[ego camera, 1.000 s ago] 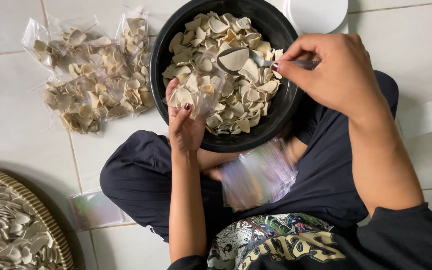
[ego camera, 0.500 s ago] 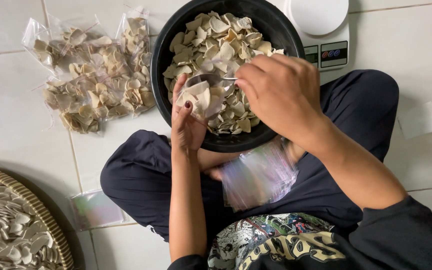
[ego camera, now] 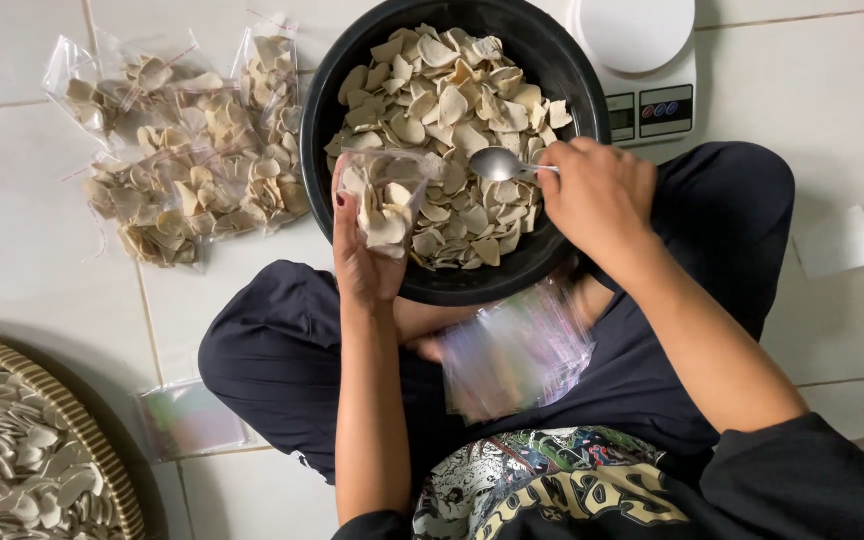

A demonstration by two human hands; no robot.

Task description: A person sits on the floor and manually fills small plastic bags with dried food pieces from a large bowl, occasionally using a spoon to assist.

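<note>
Two hands work over a bowl [ego camera: 562, 75] held in the lap of a person sitting cross-legged on a tiled floor [ego camera: 12, 190]. Nearest the body, below both wrists, a stack of empty clear bags [ego camera: 517, 350] lies on the dark trousers. Up from there, the left hand [ego camera: 362, 255] is closed around a small clear bag [ego camera: 387, 195], fingers wrapped behind it at the bowl's near rim, its mouth turned toward the spoon. The bag is part filled with pale chips. Just right of it, the right hand [ego camera: 597, 195] is pinched shut on the handle of a metal spoon [ego camera: 500, 163], whose bowl rests on the heap of chips [ego camera: 452, 100] between the two hands.

The bag looks light, thin and slippery, likely to slump unless gripped close under its open edge. The chips look dry, stiff and brittle, so a squeeze would probably crack them; scooping seems gentler than pinching.

Beyond the right hand, past the bowl's far rim, stands a white scale [ego camera: 642, 60]. Well left of the left hand lie filled bags [ego camera: 187, 150], and lower left a woven tray [ego camera: 92, 450] holds more chips.
</note>
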